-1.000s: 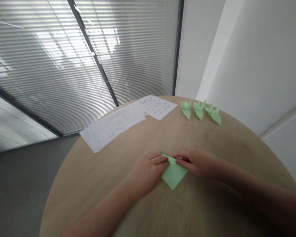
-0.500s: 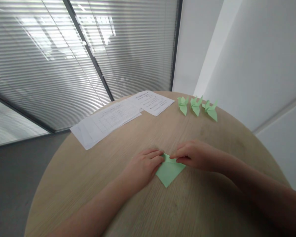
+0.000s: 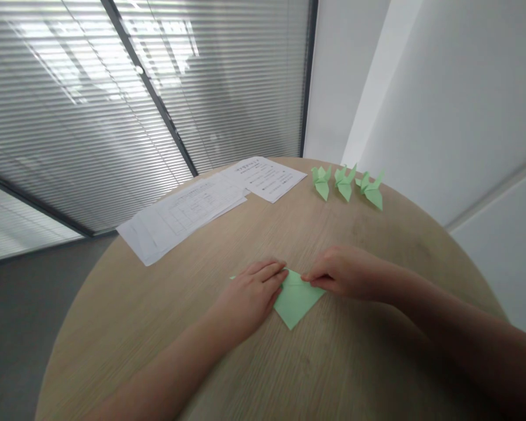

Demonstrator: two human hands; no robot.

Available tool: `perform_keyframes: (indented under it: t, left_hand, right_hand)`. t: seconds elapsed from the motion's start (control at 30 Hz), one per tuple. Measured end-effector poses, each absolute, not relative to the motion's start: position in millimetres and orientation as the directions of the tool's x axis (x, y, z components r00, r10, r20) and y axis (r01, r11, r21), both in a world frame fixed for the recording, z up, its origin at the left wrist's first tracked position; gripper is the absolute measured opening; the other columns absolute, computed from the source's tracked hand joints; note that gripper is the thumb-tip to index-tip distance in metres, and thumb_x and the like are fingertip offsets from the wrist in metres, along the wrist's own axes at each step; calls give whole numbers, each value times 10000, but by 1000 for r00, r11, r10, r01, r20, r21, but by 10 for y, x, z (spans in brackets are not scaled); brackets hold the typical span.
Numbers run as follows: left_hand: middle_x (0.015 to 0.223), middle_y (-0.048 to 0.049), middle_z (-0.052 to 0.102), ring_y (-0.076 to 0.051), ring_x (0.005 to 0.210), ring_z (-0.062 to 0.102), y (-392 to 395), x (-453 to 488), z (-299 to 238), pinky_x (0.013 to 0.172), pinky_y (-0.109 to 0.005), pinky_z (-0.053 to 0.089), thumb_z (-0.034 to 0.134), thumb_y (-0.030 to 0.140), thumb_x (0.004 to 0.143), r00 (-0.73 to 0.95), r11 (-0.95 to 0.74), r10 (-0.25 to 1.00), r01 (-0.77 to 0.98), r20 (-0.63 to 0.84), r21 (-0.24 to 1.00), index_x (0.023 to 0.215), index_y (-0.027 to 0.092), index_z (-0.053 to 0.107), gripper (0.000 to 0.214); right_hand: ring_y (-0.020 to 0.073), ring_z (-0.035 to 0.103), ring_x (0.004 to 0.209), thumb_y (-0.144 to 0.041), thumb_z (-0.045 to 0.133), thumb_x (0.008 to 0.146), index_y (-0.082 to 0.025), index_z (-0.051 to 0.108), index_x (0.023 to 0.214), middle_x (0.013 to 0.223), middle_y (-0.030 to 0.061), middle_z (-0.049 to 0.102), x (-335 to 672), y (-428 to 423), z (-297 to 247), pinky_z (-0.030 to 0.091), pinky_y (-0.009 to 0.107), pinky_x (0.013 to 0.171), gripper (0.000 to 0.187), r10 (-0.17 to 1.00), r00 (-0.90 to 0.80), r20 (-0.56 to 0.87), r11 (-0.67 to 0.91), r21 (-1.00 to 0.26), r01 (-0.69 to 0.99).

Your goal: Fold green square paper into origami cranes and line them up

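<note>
Left grip: released, the left hand [image 3: 254,292] laid palm down with its fingers straight and close together, bearing on a piece of light green paper [image 3: 294,307]. Right grip: the right hand [image 3: 344,272] has its fingers bent, with a fingertip touching the upper right part of the same paper; whether a layer is pinched there, I cannot tell from where I stand.

The green paper lies flat on the surface [image 3: 368,362], between and partly beneath the two hands. One corner points toward the person. A crease line crosses it near the far edge, and a small green tip shows on the far side of the left hand; the stretch between is covered by that hand.

Beyond the hands, near the far right rim, three folded green paper birds stand in a row, close together: a left bird [image 3: 321,182], a middle bird [image 3: 344,185] and a right bird [image 3: 371,192]. To their left lies a printed sheet [image 3: 274,180], meeting a spread of overlapping white papers [image 3: 179,215] along the far left rim. The print is too small to read.

The surface is wood-grained with a curved edge. Behind it: slatted blinds [image 3: 241,88] in dark frames, and a white wall [image 3: 464,88] at right. Grey floor [image 3: 21,316] shows at left.
</note>
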State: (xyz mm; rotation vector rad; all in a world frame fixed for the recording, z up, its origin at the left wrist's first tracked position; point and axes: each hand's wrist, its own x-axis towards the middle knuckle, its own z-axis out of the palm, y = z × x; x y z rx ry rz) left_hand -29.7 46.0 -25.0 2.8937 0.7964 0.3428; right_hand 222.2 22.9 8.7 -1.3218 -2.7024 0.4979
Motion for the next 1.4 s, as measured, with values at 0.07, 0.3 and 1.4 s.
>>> perform_keyframes:
  t: [0.07,0.3,1.4]
  left_hand:
    - [1377,-117,640,-266,1297,574,468,-299,-274,1089,-466,498,503,192,998,834,-852,521,495,183,169,1304,144,644,340]
    - [1367,-115,648,-262,1279,586,474,-283,-266,1082,-467,505,505,182,991,831,-850,524,497,186,176,1287,151,661,335]
    - [1288,-110,662,-337,1227,570,432,-334,-95,1004,-549,491,645,313,907,738,-759,649,643,187,97,1217,232,686,324]
  right_hand:
    - [147,604,644,-162,556,882,-195,719,694,683,18,712,2247,220,143,318,267,617,251,770,-629,-111,579,-295,760]
    - [148,601,608,-161,562,859,-205,747,711,680,28,723,2335,127,277,259,282,555,241,789,-592,-166,558,-209,803]
    - [184,629,594,-118,578,862,-182,760,742,703,70,726,2195,-43,243,267,291,500,227,827,-528,-194,531,-38,847]
